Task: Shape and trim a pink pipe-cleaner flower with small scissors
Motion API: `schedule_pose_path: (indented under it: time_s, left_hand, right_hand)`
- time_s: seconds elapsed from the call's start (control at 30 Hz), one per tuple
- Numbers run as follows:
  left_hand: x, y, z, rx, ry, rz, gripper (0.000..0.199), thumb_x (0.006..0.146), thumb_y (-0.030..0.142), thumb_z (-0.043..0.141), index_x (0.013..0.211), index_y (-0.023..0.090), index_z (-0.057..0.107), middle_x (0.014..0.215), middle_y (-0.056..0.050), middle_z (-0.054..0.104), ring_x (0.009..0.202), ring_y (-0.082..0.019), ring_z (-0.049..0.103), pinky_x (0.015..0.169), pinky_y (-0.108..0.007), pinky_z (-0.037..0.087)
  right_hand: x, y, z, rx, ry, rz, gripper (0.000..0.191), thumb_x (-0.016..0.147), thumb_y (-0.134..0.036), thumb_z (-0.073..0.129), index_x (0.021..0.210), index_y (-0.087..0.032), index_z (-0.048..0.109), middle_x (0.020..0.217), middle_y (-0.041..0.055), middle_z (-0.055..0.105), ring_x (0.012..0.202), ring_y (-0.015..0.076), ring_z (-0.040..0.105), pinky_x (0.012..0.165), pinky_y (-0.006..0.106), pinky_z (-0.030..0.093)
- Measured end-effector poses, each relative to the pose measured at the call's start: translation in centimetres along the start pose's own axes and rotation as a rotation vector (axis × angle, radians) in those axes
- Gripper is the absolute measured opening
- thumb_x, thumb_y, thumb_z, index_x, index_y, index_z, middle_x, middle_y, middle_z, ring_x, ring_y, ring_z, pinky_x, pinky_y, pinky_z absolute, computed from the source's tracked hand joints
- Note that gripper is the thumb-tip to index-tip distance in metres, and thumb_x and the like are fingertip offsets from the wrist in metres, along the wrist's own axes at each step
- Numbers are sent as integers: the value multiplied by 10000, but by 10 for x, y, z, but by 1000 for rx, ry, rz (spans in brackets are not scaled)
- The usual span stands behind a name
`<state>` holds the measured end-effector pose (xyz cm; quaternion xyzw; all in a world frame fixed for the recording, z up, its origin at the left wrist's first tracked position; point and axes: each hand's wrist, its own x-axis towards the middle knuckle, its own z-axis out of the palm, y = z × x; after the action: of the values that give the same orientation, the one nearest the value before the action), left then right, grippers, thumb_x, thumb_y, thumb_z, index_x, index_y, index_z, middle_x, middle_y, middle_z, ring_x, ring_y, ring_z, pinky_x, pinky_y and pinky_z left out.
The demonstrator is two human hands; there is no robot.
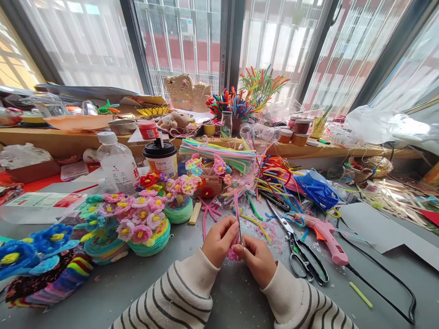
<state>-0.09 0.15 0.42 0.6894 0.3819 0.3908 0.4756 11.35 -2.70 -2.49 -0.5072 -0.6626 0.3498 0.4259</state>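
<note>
My left hand point(221, 240) is closed, pinching a pink pipe cleaner point(236, 203) that stands upright above the grey table. Close beside it, my right hand point(257, 257) is closed on a thin dark metal tool point(240, 232), whose blade-like part rises against the pink stem. Under and between my fingers shows a fuzzy pink piece point(233, 253), partly hidden by both hands. Pink clippings point(274, 228) lie scattered on the table just beyond my hands.
Large scissors point(295, 246) and a pink glue gun point(325, 237) with a black cord lie to the right. Pipe-cleaner flower pots point(149, 233), a plastic bottle point(116, 164) and a lidded cup point(160, 160) stand left. Bundled pipe cleaners point(219, 153) lie behind.
</note>
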Motion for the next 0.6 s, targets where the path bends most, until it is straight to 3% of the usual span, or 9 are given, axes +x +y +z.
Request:
schedule_pose_path:
  time_s: [0.23, 0.6]
  left_hand:
    - [-3, -2, -3, 45, -65, 8, 226, 748, 315, 334, 575, 169, 341, 544, 41, 301, 532, -89, 311, 520, -224, 265]
    - [-2, -4, -2, 65, -19, -12, 226, 750, 319, 324, 577, 173, 331, 525, 44, 291, 515, -90, 304, 511, -231, 263]
  right_hand:
    - [0, 1, -1, 96, -90, 1, 462, 655, -598, 342, 485, -168, 346, 470, -42, 334, 442, 74, 278, 426, 206, 248]
    - [0, -2, -3, 43, -9, 19, 421, 655, -506, 446, 444, -186, 271, 421, -56, 297, 424, 73, 272, 420, 208, 236]
